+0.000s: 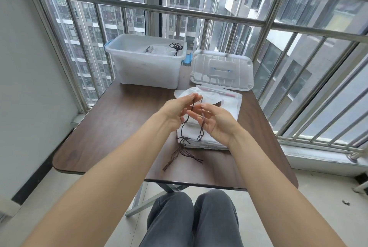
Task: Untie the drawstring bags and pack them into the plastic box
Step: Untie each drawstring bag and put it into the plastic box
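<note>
A stack of white drawstring bags (pixel 207 139) lies on the brown table (pixel 119 127), with dark brown cords (pixel 182 153) trailing off its left end toward me. Above the stack, my left hand (pixel 175 111) pinches a dark drawstring (pixel 192 105) between its fingertips. Close beside it, my right hand (pixel 216 122) has its palm up, and a second strand of cord (pixel 202 125) hangs across its fingers. The bag these cords belong to is mostly hidden behind my hands. The translucent plastic box (pixel 145 67) stands open at the table's far edge, with a bag and a black cord inside.
The box lid (pixel 221 69) lies flat to the right of the box. A clear zip bag with white material (pixel 227 97) sits behind my hands. A metal railing and window bars close off the far and right sides. My knees are below the table's near edge.
</note>
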{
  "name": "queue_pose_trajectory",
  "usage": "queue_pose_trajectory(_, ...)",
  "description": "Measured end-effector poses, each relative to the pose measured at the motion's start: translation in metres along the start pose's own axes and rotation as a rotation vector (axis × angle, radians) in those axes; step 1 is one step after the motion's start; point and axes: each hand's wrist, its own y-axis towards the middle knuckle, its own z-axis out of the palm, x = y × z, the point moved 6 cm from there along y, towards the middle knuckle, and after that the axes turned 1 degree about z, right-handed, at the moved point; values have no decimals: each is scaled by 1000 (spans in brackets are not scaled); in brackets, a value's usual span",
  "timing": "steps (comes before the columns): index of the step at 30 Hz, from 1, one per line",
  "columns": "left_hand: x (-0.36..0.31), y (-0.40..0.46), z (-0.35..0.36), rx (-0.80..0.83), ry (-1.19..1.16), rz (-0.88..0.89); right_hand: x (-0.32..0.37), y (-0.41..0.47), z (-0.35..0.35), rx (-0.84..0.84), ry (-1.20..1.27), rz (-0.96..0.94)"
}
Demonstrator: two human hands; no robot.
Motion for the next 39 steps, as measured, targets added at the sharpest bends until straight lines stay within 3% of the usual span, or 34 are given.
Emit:
queue_pose_trajectory(9,-1,2,1,60,-177,2,6,-3,2,-2,-141,-34)
queue_pose_trajectory(11,-2,0,0,66,-169,10,13,-2,-4,-92,-455,-136)
queue_pose_trajectory(14,-3,-2,-1,65,-60,19,28,-4,-8,-275,-1163,-425)
queue_pose_trajectory(18,-1,-2,-1,86,84,16,29,-10,5,-189,-1502,-754)
queue_pose_trajectory(24,-8,-4,2,108,182,72,23,-1,10,-21,-1548,-782)
queue_pose_trajectory(30,-11,-6,1,133,191,112,21,9,7,-72,-1633,-712)
queue_pose_trajectory(34,-21,-13,-4,10,298,256,21,18,-2,-149,-1642,-595)
queue_pose_trajectory(36,-29,-18,-8,-89,494,385,22,21,-6,-191,-1647,-569)
queue_pose_trajectory(39,-38,-24,-10,-228,1011,522,23,22,-8,-237,-1657,-568)
